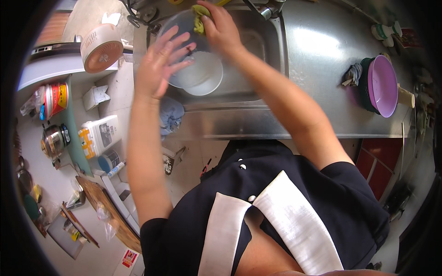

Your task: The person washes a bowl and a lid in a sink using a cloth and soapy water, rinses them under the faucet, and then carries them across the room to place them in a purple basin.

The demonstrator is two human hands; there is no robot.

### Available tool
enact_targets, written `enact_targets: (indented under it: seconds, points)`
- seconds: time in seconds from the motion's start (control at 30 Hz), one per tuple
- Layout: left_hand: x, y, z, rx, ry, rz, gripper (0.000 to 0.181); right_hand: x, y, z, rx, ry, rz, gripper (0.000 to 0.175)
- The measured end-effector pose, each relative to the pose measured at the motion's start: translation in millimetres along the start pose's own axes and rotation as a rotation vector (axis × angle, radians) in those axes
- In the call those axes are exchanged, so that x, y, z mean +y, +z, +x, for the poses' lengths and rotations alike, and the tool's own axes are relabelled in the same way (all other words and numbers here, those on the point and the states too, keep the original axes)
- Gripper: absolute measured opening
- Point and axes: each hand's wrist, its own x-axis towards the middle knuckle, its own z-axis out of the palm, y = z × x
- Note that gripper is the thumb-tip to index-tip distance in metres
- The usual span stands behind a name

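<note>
My right hand grips a yellow-green cloth against the upper rim of a clear, round bowl or lid tilted over the sink. At the near-left side of that clear piece is my left hand, its fingers spread and blurred. Whether it bears the clear piece's weight cannot be told. Below my left fingers, a whitish translucent bowl lies in the stainless steel sink. A crumpled blue-grey cloth sits by the sink's near-left corner.
The faucet stands at the sink's far edge. Along the steel counter to the right are a purple basin and a crumpled grey cloth. A pinkish fan is at left, above shelves holding a white container.
</note>
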Motion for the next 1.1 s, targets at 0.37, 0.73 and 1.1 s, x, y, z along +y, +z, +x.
enact_targets:
  seconds: [0.37,0.73,1.1]
  points:
    - [-88,-8,7,0.370,0.204,-0.447,0.050,-34,31,-117,-0.228,0.008,0.077,0.041]
    - [-77,1,3,0.303,0.287,-0.499,0.049,46,23,-75,-0.165,0.070,-0.241,0.045]
    - [-92,-8,6,0.274,0.259,-0.535,0.048,-2,11,-110,-0.455,-0.165,-0.272,0.053]
